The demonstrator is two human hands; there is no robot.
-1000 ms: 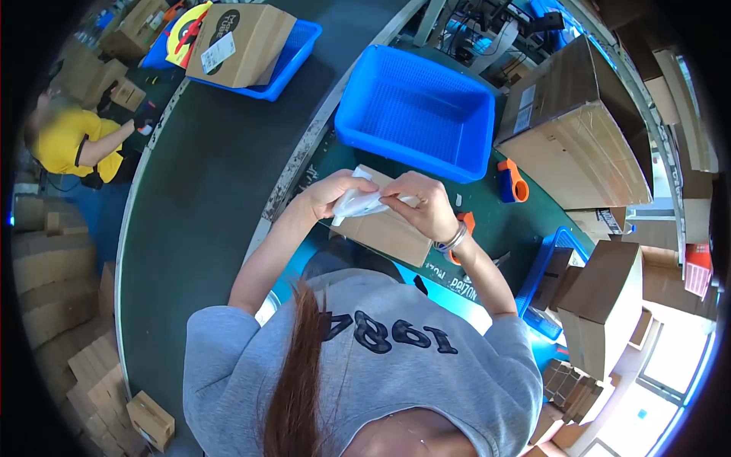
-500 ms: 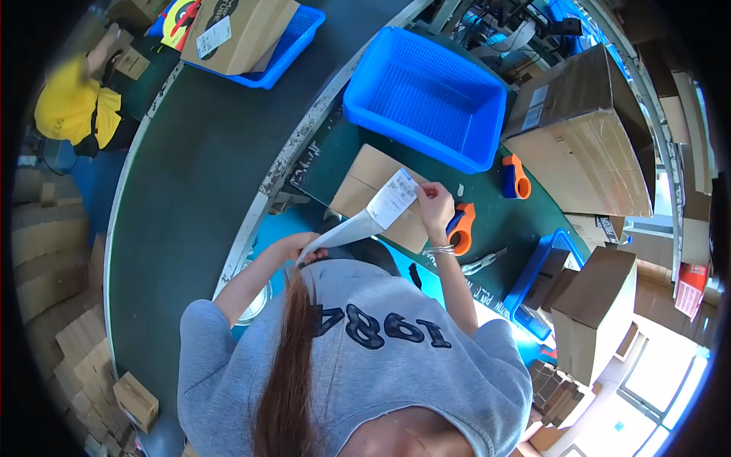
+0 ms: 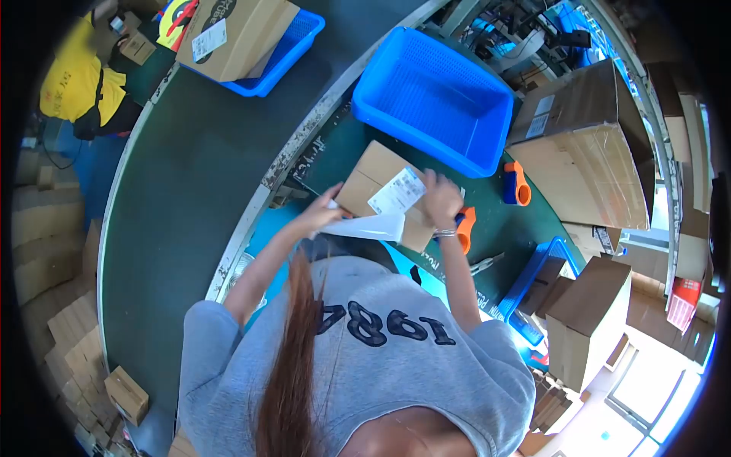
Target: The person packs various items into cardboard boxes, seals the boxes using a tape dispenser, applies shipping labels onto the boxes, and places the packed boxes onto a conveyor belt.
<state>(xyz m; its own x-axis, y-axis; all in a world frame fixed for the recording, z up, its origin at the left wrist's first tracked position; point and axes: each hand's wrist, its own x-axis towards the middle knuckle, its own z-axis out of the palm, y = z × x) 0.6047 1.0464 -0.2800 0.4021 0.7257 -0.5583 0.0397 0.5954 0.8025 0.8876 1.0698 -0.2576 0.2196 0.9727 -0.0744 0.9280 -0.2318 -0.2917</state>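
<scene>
A flat cardboard box [image 3: 369, 167] lies on the green worktop in front of the person. Across its top rests a white printed label [image 3: 397, 192], with a strip of white backing [image 3: 365, 228] hanging off toward the body. My left hand [image 3: 321, 213] is closed round the left end of that backing, beside the box's left corner. At the label's right edge is my right hand [image 3: 442, 199], its fingers bent over the box; fingertips are partly hidden and blurred, so what they grip cannot be made out.
Beyond the box stands a blue basket [image 3: 434, 99]. Orange tape dispensers [image 3: 517, 184] [image 3: 466, 228] and scissors [image 3: 486, 263] lie to the right, near large cartons [image 3: 582, 145]. Another basket [image 3: 282, 61] holds a carton on the conveyor [image 3: 190, 167]. A person in yellow [image 3: 76, 84] is far left.
The label has come down from the raised right hand onto the box top. My left hand has moved up and right with the backing, and my right hand now bends over the box.
</scene>
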